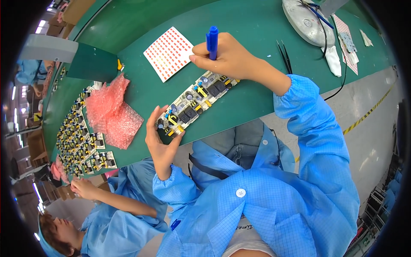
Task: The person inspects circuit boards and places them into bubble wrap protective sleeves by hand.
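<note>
A long circuit board (192, 103), crowded with black, blue and yellow components, lies slanted on the green bench. My left hand (162, 147) grips its left end between thumb and fingers. Over its far right end is my right hand (231, 55), closed around a blue marker pen (212, 40) that stands nearly upright. The thumb and forefinger of that hand come together at the right edge of a white sheet of red stickers (168, 53). Whether they pinch a sticker is too small to tell.
Pink bubble wrap (113, 113) lies left, beside many populated circuit boards (81, 137). Black tweezers (284, 58) rest right of my right hand. Farther right are a round whitish base (306, 25), blue-handled pliers (317, 12) and another sticker sheet (344, 43). A co-worker (115, 218) sits at my left.
</note>
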